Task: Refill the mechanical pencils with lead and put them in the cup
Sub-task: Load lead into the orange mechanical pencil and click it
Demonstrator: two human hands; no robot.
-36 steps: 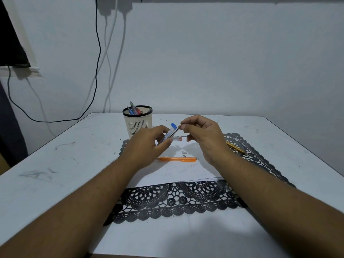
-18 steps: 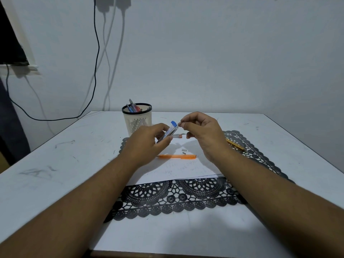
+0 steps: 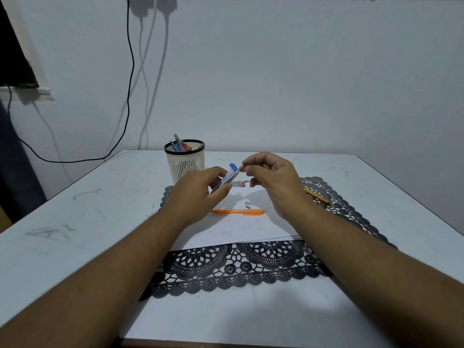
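Clearly left hand [image 3: 198, 189] pinches the lead tube [image 3: 227, 177]; right hand [image 3: 271, 179] pinches something too thin to see

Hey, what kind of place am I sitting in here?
Likely a plain home or study room with a work desk: a scuffed white table against a bare wall, a pen cup holding pens, and cables hanging down the wall.

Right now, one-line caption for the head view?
Left hand holds blue-capped clear lead tube; right hand pinches at its cap, orange mechanical pencil lying below.
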